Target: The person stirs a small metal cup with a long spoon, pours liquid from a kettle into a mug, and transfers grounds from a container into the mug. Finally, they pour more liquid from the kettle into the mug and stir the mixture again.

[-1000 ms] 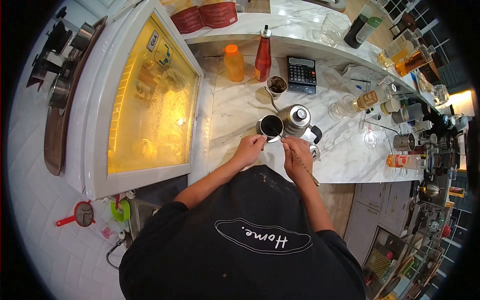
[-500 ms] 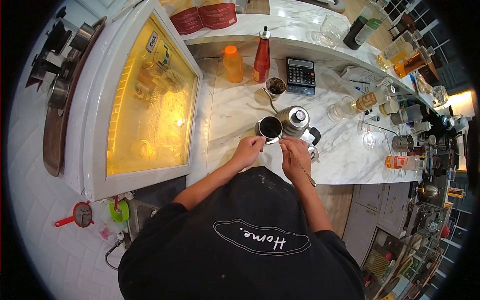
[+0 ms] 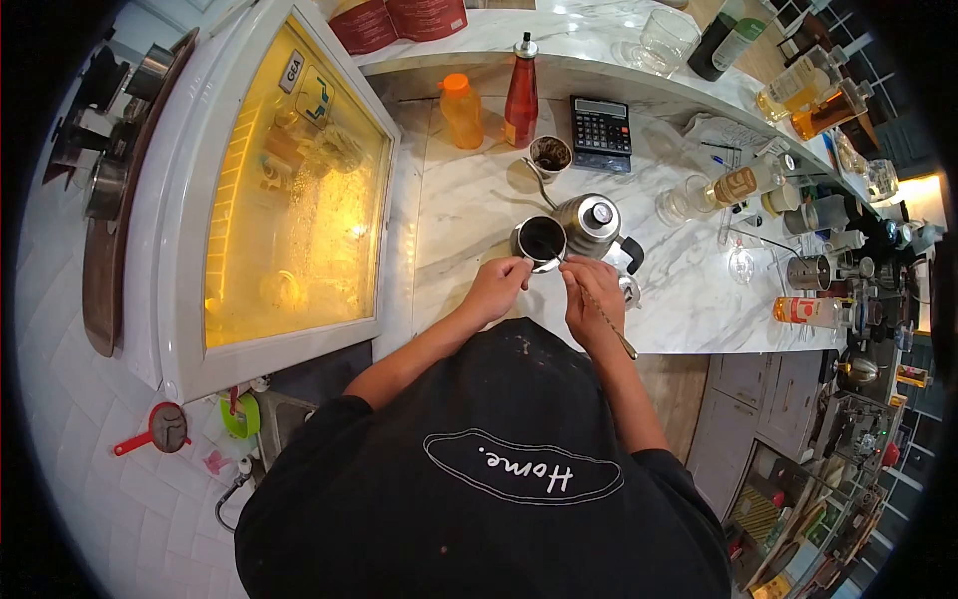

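Observation:
A metal cup (image 3: 540,243) with dark contents stands on the marble counter. My left hand (image 3: 502,287) is closed at the cup's near left side, on what looks like its handle. With closed fingers my right hand (image 3: 593,297) holds a long twisted spoon (image 3: 613,326), whose far end dips into the cup. Just behind my right hand is a steel gooseneck kettle (image 3: 591,222). Beyond the cup sits a small paper cup (image 3: 551,155) with dark grounds in it.
An orange bottle (image 3: 461,112), a red bottle (image 3: 522,95) and a calculator (image 3: 601,132) stand toward the back. The glass-door fridge (image 3: 299,190) is on the left. A clear labelled bottle (image 3: 743,184) and a glass (image 3: 682,203) are on the right.
The view has shifted slightly, so the counter items appear a little higher. Both hands keep their hold, and the spoon's angle in the cup has changed slightly.

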Tool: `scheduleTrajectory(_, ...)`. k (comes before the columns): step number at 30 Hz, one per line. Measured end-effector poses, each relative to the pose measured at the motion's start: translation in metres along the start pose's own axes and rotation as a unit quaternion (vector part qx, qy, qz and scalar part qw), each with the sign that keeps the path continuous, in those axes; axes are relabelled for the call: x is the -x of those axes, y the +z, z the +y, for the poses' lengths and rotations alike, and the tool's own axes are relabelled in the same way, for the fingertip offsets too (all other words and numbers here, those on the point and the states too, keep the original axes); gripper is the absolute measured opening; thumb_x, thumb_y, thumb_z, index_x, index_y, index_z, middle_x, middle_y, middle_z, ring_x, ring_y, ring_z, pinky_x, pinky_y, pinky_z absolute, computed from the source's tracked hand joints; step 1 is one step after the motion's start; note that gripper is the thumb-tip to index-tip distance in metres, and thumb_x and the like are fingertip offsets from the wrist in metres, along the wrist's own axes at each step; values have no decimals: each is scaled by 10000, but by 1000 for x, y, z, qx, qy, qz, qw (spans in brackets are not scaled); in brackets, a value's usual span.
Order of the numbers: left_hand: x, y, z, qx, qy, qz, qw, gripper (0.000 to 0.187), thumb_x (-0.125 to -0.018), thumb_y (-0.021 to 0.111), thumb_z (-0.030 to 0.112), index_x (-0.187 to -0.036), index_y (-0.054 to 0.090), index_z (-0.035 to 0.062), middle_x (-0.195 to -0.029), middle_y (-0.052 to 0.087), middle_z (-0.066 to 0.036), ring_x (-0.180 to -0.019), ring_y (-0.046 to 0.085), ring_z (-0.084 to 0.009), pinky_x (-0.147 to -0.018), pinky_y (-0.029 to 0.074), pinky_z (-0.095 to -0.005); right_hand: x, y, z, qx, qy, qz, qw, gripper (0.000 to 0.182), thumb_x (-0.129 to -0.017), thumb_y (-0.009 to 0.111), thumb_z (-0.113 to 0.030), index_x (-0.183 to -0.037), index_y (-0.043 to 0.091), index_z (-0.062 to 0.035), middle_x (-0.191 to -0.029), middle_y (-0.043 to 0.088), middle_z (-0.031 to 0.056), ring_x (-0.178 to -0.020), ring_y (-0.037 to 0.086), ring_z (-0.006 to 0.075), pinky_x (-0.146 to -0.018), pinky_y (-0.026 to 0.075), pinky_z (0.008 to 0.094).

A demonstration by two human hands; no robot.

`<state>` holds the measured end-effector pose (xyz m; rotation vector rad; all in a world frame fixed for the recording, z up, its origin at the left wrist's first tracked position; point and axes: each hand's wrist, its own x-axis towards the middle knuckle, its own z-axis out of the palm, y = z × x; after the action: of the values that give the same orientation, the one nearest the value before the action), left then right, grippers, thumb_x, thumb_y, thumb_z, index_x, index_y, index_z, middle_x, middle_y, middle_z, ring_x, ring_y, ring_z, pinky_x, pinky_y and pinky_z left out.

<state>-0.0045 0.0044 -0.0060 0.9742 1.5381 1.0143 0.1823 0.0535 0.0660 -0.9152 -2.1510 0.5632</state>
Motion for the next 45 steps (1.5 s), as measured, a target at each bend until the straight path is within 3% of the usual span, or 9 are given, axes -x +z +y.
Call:
scheduleTrajectory(14,-4,2,-11,39,24,-3,999,390,-1011,566,286,-738,609,11,-665,563,-14,-647,488,-104,-618,399,-302,-3,-3,-5,-1,4,-3,1000,72,-930,679,-45,-1001,672,-33,-986,716,112,-1032,686,286,-923,482,438)
scheduleTrajectory(17,-3,-2,-8,34,-5,-30,999,355,-1028,553,237,-769,634,8,-754,628,-15,-767,556,-110,-759,438,-278,-1,-2,-4,-6,2,0,1000,78,-927,680,-41,-1005,671,-33,-994,718,118,-1040,686,291,-910,481,434)
scheduleTrajectory(45,-3,-1,-4,38,-6,-38,999,370,-1045,545,255,-793,646,4,-778,649,-24,-792,585,-117,-786,462,-289,4,-3,-2,-8,5,4,1000,70,-942,672,-52,-1010,676,-37,-1000,721,107,-1063,690,275,-928,479,446)
